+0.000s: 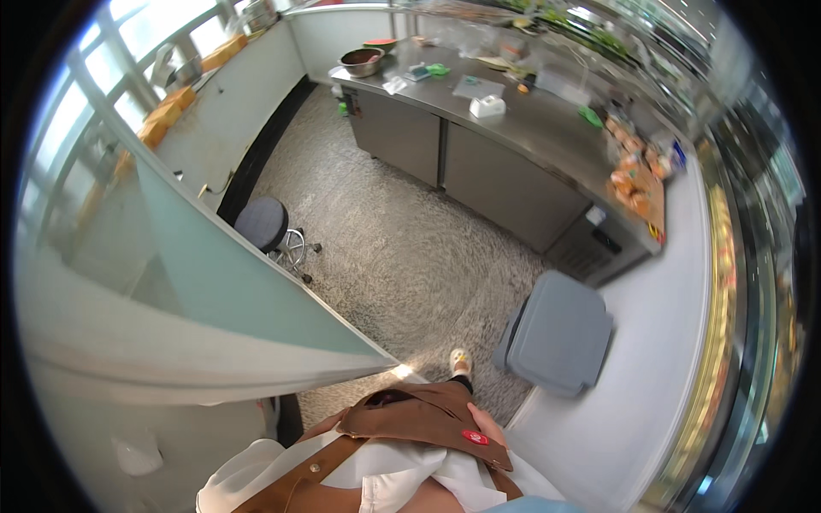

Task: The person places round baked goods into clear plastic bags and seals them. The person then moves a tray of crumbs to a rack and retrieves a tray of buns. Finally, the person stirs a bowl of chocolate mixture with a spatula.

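A brown apron [410,417] with a red badge hangs in front of me over a white shirt. My left hand [325,426] is at the apron's left side, mostly hidden by the cloth. On the other side my right hand [487,424] is against the apron's edge, its fingers partly covered. Whether either hand grips the cloth cannot be made out. One light shoe [460,360] shows on the speckled floor. Farther off, a stainless steel counter [545,138] carries a metal bowl [361,62], a small white box [487,106] and bagged orange items [632,189].
To the right stands a grey lidded bin [561,330], beside a low white wall [660,320]. A glazed partition [211,256] runs close along my left. Beyond it is a round wheeled stool [262,223]. Yellow-orange blocks [165,115] line the window ledge.
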Demonstrator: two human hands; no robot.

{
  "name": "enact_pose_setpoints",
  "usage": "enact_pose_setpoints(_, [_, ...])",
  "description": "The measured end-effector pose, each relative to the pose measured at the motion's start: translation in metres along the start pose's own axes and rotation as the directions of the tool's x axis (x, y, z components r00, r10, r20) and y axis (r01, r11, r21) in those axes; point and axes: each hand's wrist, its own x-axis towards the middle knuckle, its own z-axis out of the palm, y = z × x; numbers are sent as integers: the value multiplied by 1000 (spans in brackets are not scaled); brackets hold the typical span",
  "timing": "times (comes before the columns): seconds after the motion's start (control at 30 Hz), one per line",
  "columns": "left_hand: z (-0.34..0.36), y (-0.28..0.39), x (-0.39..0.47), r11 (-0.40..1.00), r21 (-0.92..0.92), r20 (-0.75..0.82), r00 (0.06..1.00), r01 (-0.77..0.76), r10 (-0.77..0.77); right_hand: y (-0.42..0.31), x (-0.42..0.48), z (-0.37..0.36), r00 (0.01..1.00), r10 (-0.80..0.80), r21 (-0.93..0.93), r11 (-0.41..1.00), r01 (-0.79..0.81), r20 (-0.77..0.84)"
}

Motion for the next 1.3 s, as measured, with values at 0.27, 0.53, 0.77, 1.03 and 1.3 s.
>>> enact_pose_setpoints(0.27, [94,65,-7,909,-386,-129,966,158,-223,-333,89,-65,926,-371,-410,856,314,-65])
enact_pose_setpoints(0.53, [164,205,75,816,-557,-22,979,155,-201,-623,150,50,753,-576,-325,680,658,319])
enact_pose_setpoints(0.77, [86,359,179,723,-680,-19,984,119,-179,-886,169,175,486,-753,-438,292,851,443])
enact_pose_setpoints(1.03, [-73,546,300,640,-768,-173,956,19,-237,-1161,207,284,233,-889,-283,124,951,395])
enact_pose_setpoints(1.3, [-203,732,376,490,-862,-219,966,-128,-134,-1385,315,392,74,-911,-460,-133,878,405])
